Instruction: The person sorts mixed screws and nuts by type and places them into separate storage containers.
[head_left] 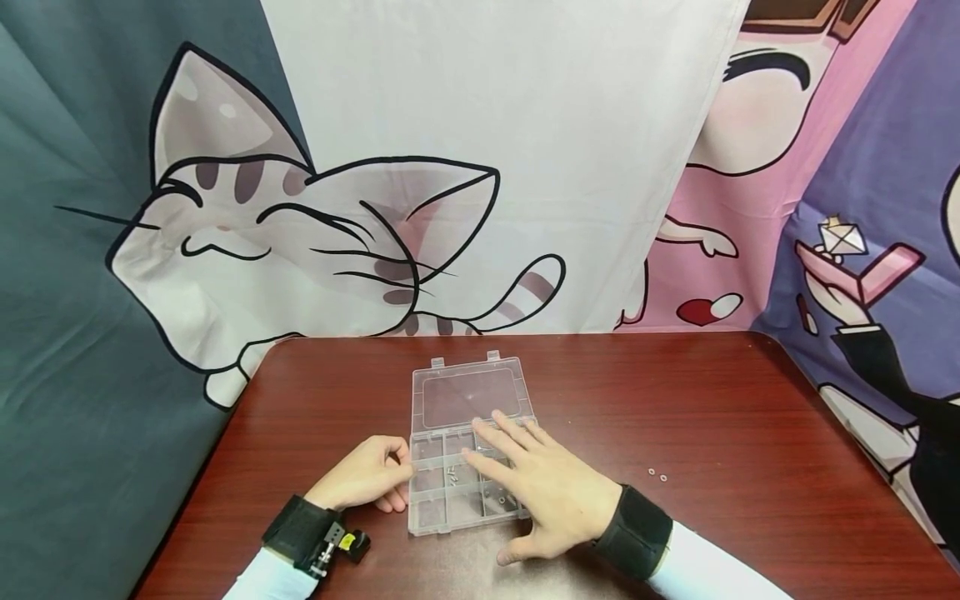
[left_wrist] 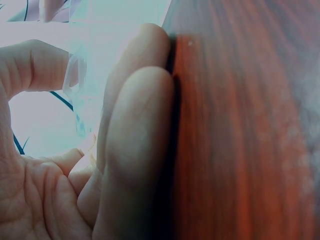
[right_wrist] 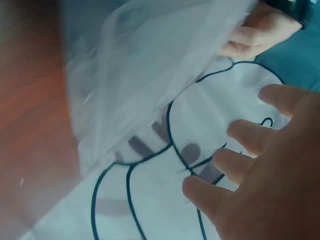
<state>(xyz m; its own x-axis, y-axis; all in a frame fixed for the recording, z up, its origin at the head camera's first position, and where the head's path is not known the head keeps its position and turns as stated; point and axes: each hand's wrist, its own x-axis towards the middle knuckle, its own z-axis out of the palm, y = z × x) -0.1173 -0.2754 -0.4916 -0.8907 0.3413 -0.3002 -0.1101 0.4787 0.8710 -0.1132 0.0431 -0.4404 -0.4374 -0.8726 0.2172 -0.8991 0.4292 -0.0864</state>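
Note:
A clear plastic compartment box (head_left: 427, 527) lies on the table with its hinged lid (head_left: 468, 398) folded back flat. Small metal screws (head_left: 452, 476) rest in a middle compartment, and small nuts or washers (head_left: 502, 500) show in a lower right one. At the box's left edge, my left hand (head_left: 371, 473) has curled fingers and holds the side wall; the left wrist view shows its lower fingers (left_wrist: 140, 125) close to the tabletop. My right hand (head_left: 558, 492) is held over the right part of the box, fingers spread, gripping nothing and hiding several compartments.
Two small washer-like rings (head_left: 657, 475) lie on the brown wooden table (head_left: 735, 417), to the right of the right hand. Behind the table hangs a printed cloth (head_left: 525, 100) with a cartoon cat.

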